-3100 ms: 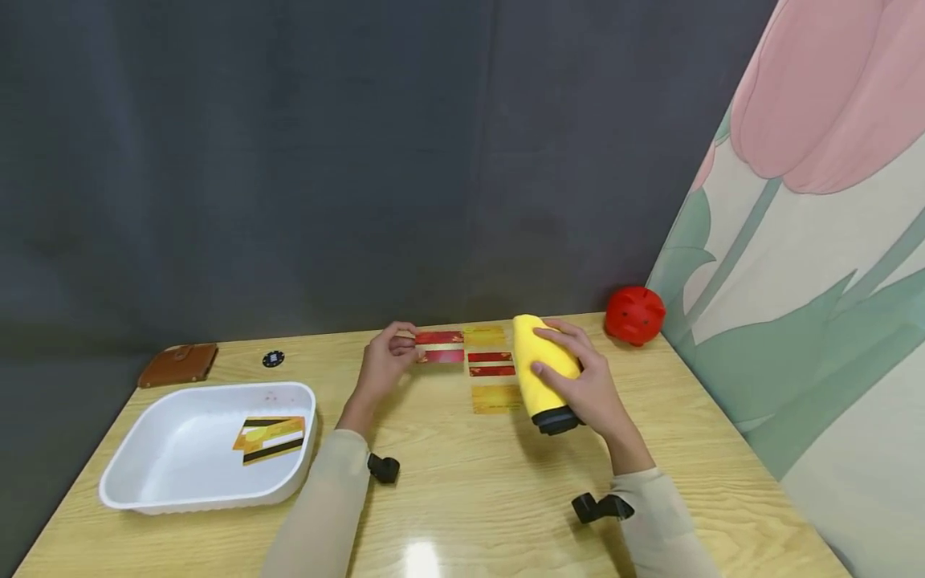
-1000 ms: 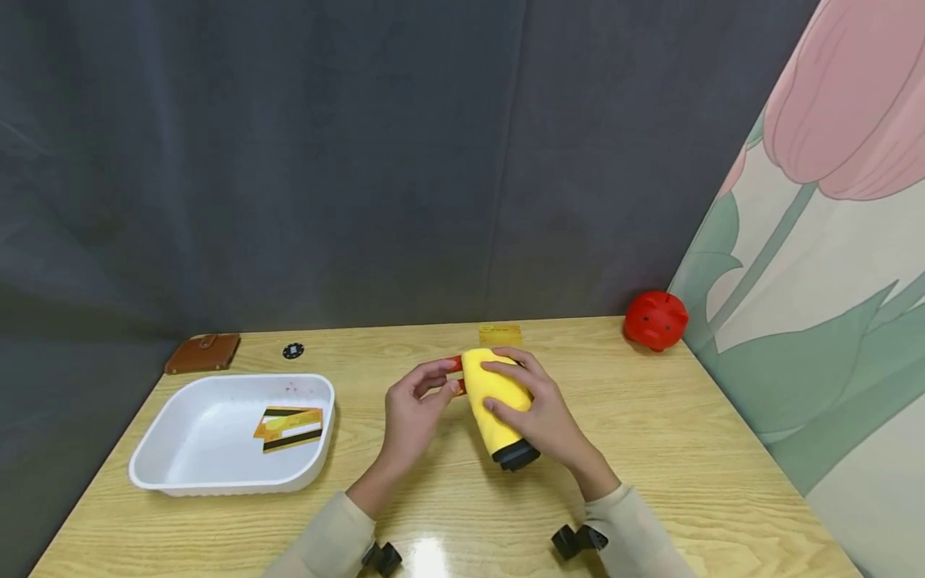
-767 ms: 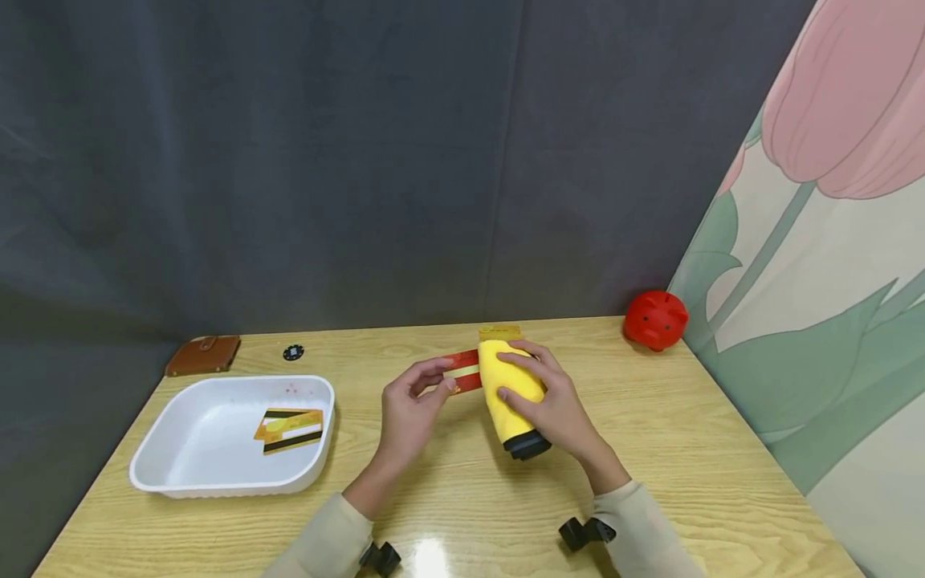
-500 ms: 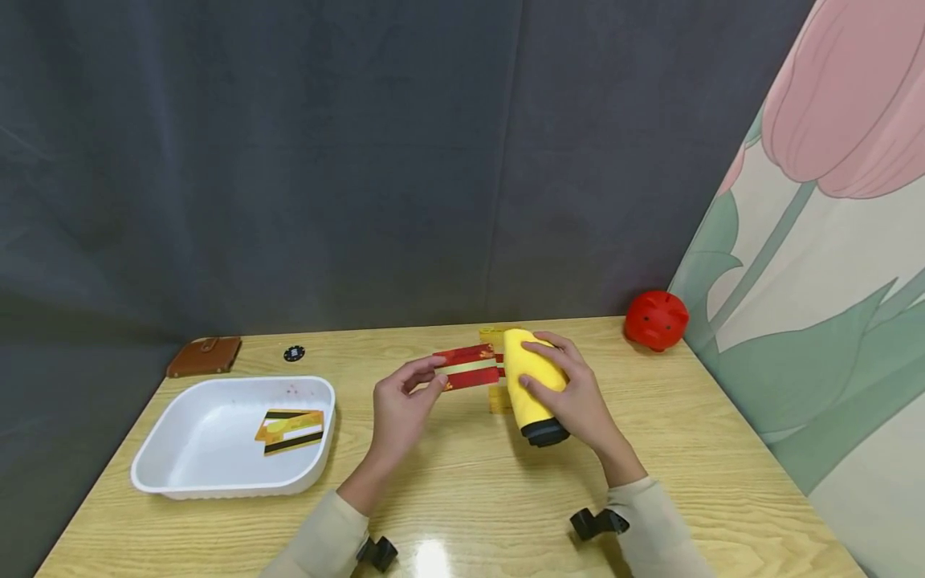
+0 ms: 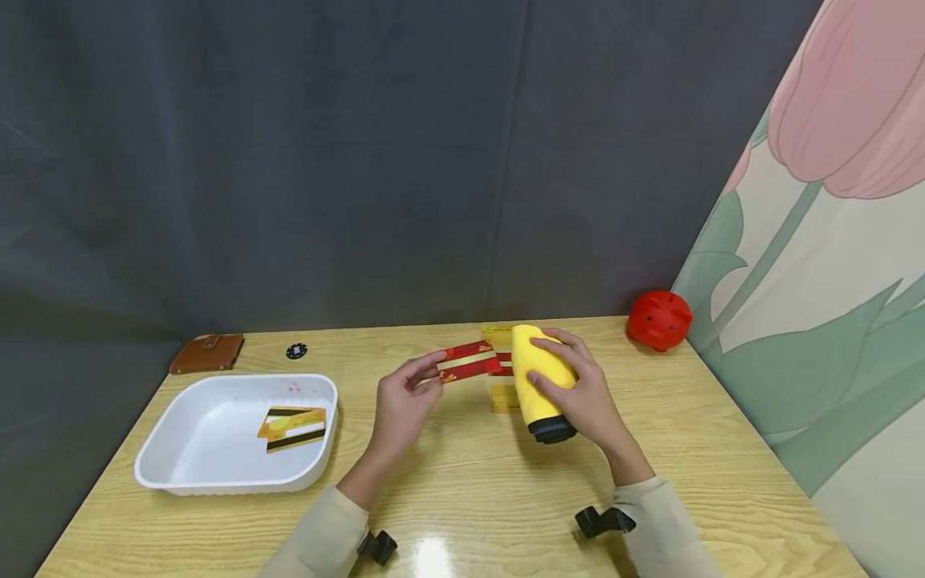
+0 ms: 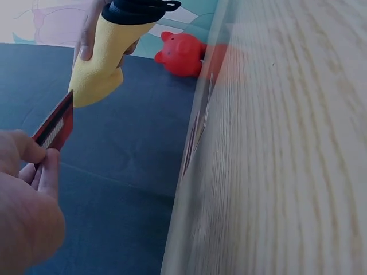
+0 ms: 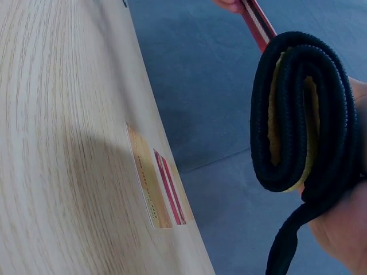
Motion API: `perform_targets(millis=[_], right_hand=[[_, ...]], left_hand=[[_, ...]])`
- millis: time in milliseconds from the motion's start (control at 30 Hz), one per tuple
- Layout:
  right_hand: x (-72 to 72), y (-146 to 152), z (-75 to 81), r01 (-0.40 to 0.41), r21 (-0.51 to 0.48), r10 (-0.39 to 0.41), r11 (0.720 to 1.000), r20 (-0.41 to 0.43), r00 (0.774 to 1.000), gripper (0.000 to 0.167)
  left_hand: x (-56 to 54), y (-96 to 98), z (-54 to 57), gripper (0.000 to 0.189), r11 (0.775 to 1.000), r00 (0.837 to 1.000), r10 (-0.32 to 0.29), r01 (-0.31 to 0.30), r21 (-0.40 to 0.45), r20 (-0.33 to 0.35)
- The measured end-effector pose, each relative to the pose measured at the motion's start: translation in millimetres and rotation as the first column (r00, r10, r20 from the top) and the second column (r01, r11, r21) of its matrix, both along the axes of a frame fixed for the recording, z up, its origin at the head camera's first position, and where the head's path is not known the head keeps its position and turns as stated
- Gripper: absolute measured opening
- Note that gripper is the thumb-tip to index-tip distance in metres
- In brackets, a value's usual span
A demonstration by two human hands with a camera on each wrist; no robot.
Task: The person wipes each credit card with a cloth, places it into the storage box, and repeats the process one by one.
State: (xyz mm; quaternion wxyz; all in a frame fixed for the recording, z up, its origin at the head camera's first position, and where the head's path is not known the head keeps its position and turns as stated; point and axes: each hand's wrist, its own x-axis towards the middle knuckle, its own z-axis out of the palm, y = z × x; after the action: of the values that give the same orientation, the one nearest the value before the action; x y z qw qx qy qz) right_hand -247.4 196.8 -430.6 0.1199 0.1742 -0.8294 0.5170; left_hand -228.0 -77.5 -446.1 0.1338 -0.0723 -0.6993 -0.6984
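Note:
My left hand (image 5: 405, 401) pinches a red card (image 5: 468, 361) with a pale gold stripe by its left end, raised above the table. Its back, seen in the left wrist view, has a black band and a white strip. To the right, my right hand (image 5: 592, 397) grips a rolled yellow cloth (image 5: 540, 377) with a black edge and loop. The roll's black end (image 7: 264, 114) fills much of the right wrist view, just short of the red card there. On the table behind the cloth lie another red card (image 5: 503, 369) and gold cards (image 5: 504, 399), partly covered from view.
A white plastic tray (image 5: 238, 486) at the left holds gold cards with black bands (image 5: 295, 440). Behind it are a brown wallet (image 5: 207, 354) and a black poker chip (image 5: 296, 351). A red piggy bank (image 5: 659, 321) sits at the back right, near a dark curtain (image 5: 361, 177).
The red card has been lifted from the table by my left hand. A second ago the cloth covered most of it; my right hand has since drawn the cloth off to the right.

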Motion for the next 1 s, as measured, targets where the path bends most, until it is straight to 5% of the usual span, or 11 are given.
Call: perform_targets(millis=[333, 633, 867, 1000], right_hand=[[0.7, -0.9, 1.1, 0.0, 0.002, 0.0, 1.0, -0.016, 1.0, 0.045], [-0.3, 0.4, -0.2, -0.003, -0.004, 0.003, 1.0, -0.015, 1.0, 0.045], [0.4, 0.3, 0.6, -0.007, -0.01, 0.007, 1.0, -0.016, 1.0, 0.045], [0.5, 0.6, 0.1, -0.007, -0.009, 0.007, 1.0, -0.016, 1.0, 0.045]], left_hand=[[-2.7, -3.7, 0.1, 0.013, 1.0, 1.0, 0.0, 0.0, 0.02, 0.029], [-3.6, -5.3, 2.0, 0.016, 1.0, 0.995, -0.003, 0.001, 0.015, 0.096], [-5.3, -6.9, -0.8, 0.016, 0.993, 0.995, 0.097, -0.095, -0.065, 0.028], [-5.6, -6.9, -0.5, 0.017, 0.994, 0.994, 0.113, -0.113, 0.002, 0.016]])
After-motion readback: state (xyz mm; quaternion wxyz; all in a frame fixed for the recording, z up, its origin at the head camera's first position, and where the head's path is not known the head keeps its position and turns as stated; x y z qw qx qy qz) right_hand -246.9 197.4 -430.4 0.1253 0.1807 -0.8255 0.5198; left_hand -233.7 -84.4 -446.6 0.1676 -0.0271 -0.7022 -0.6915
